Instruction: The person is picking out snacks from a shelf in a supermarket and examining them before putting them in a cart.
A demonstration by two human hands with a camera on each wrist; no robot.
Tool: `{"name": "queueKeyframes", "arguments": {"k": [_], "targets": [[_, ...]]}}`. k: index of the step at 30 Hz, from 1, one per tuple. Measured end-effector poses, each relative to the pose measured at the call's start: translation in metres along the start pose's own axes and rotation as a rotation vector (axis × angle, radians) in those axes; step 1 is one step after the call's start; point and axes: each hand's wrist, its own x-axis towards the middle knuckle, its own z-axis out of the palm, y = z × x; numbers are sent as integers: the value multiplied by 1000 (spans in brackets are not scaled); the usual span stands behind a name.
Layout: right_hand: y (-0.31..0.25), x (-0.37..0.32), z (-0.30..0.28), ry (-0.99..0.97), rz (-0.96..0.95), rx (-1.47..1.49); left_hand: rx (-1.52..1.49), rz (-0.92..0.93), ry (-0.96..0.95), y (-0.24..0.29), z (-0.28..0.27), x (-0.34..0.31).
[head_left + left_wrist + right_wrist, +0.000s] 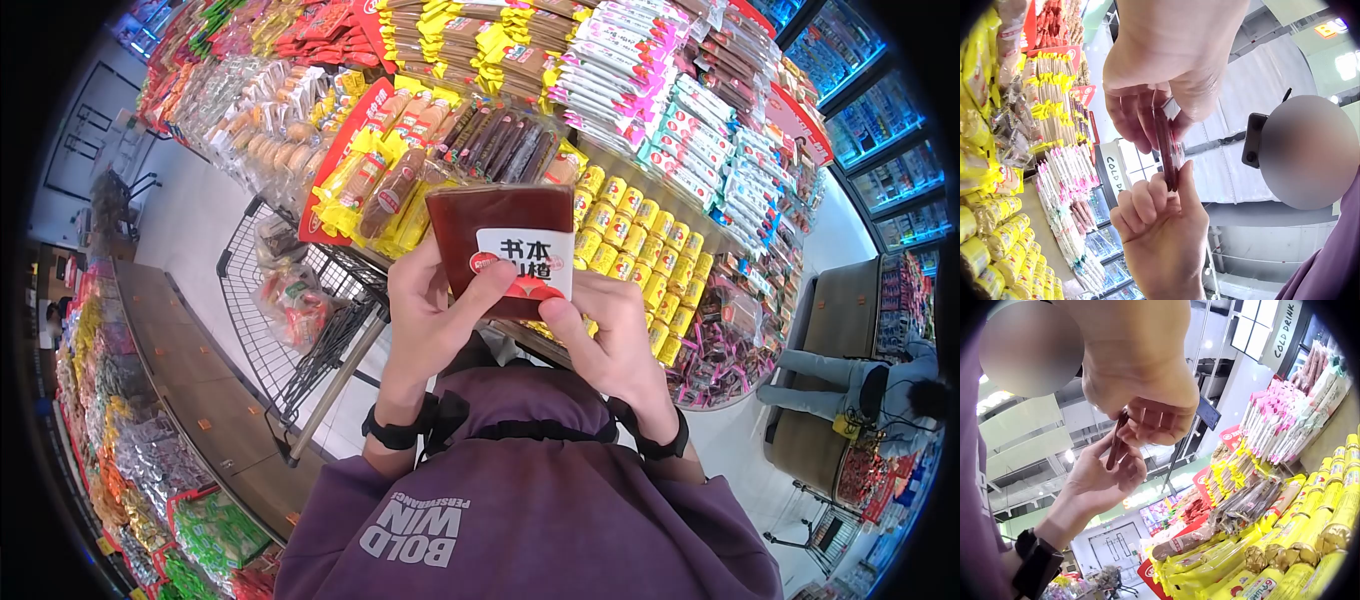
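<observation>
Both hands hold a flat dark-red hawthorn snack pack (455,215) in front of the chest, its white label with black Chinese characters facing up. My left hand (425,310) grips it from the left, the thumb lying across the label. From the lower right, my right hand (615,330) pinches the corner with thumb and fingers. Seen edge-on in the left wrist view, the pack (1165,147) is thin and slab-like, with fingers behind it and thumbs on the label side. The right wrist view shows only its narrow edge between the hands.
Just beyond the hands is a snack display with yellow cylindrical packs (640,240), dark sausage-shaped packs (500,140) and pink-white sticks (610,75). A wire shopping cart (260,300) holding bagged goods stands at the left. A person (870,385) is beside a counter at the right.
</observation>
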Motion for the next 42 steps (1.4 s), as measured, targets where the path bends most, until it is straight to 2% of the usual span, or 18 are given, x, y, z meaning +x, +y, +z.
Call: {"name": "queueKeyframes", "arguments": {"k": [3,4,7,11,14,17,23,26,35,42], "targets": [[5,6,-5,36,-146,-64,-24,58,-36,-6,-6,-3],[6,5,-9,-5,-118,-48,25,67,-40,-6,-5,-1],[-5,12,-17,35,-156,-107,133,57,-93,-11,-10,-2],[-9,16,-22,76,-235,-158,343,212,-161,-8,-8,3],[-10,16,-18,111,-270,-175,383,225,-181,-9,-8,5],[-11,15,-16,153,-297,-203,403,222,-199,-8,-10,4],[-10,13,-10,203,-310,-234,137,347,-39,-6,-1,6],[-11,12,-12,156,-313,-250,147,369,-73,-6,-4,5],[-10,19,-7,166,-439,-235,271,472,-86,-2,-3,9],[-10,15,-5,183,-451,-281,318,507,-123,-2,-6,11]]}}
